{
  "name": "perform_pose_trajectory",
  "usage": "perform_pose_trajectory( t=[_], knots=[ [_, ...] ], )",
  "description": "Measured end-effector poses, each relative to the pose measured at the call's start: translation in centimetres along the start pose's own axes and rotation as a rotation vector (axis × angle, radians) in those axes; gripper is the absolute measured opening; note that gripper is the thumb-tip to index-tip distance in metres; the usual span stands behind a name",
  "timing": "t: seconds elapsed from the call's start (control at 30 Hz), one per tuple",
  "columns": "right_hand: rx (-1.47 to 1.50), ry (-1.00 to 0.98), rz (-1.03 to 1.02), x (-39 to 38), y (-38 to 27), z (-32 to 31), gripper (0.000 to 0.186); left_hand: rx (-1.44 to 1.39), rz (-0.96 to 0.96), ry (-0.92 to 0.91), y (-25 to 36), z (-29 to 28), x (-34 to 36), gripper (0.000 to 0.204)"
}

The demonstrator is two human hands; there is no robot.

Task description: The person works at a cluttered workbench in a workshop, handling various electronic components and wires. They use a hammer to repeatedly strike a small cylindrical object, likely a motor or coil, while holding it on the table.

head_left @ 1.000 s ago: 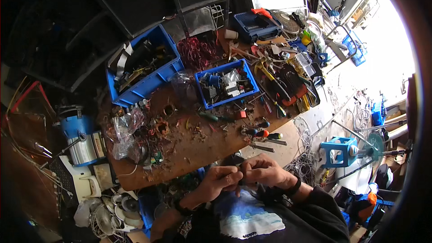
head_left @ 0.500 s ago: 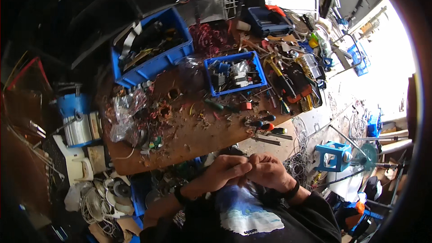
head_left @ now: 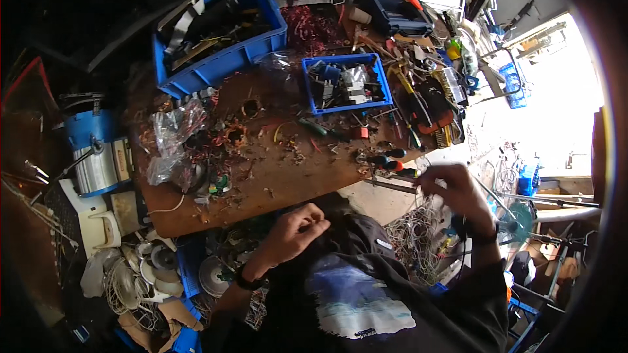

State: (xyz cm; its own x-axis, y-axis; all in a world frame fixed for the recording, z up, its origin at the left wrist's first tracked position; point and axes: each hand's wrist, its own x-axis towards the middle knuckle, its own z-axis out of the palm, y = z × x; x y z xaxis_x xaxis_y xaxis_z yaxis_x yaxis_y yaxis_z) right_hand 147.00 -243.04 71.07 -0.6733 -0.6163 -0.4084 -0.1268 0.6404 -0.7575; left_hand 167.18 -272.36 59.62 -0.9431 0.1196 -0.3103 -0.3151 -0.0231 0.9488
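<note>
Two bare hands are well apart: the left hand, at the lower centre of the frame, is curled with thumb and forefinger brought together, just beyond the near edge of the table. Whether it pinches something small I cannot tell. The right hand, right of centre, has its fingers bent downward, their tips in line with the ends of the metal bars; contact, or anything between the fingertips, cannot be made out.

Those bars lie at the table's right corner and seem to jut past its edge, with the orange-handled screwdriver near them. Likeliest trouble, I judge, is a knock: a low sweep of the right hand could tip a bar or the screwdriver off the edge, into the tangle of wire below. If the left hand does hold a tiny part, a slackened pinch could let it drop past the dark shirt into the clutter beneath, where finding it would be hard. Laid on the table instead, it could vanish among the scraps strewn there. Glare from the bright opening at the frame's right might hide such a slip.
</note>
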Motion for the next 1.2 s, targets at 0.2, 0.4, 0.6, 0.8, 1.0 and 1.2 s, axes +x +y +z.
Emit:
perform_pose_trajectory(
  t=[0.2,0.4,0.6,0.8,1.0,1.2],
  knots=[
    [-0.247,0.061,0.037,13.8,10.7,-6.9,0.026,-0.036,-0.183,0.317,-5.4,0.0,-0.3,0.018],
    [-0.54,0.114,0.026,26.5,21.3,-7.1,0.025,0.0,-0.275,0.526,-8.2,2.4,-0.8,0.014],
    [-0.34,0.103,-0.152,33.3,26.8,-4.2,0.026,0.0,-0.48,0.591,-6.7,5.4,-1.1,0.018],
    [-0.347,0.084,-0.112,35.6,29.6,-3.8,0.027,0.117,-0.579,0.626,-6.3,7.6,0.5,0.013],
    [-0.26,0.078,-0.194,36.3,29.2,-4.1,0.026,0.026,-0.595,0.685,-6.1,8.6,1.3,0.012],
    [-0.227,0.076,-0.117,36.6,28.8,-4.0,0.034,0.082,-0.612,0.677,-6.3,8.7,0.8,0.014]
  ],
)
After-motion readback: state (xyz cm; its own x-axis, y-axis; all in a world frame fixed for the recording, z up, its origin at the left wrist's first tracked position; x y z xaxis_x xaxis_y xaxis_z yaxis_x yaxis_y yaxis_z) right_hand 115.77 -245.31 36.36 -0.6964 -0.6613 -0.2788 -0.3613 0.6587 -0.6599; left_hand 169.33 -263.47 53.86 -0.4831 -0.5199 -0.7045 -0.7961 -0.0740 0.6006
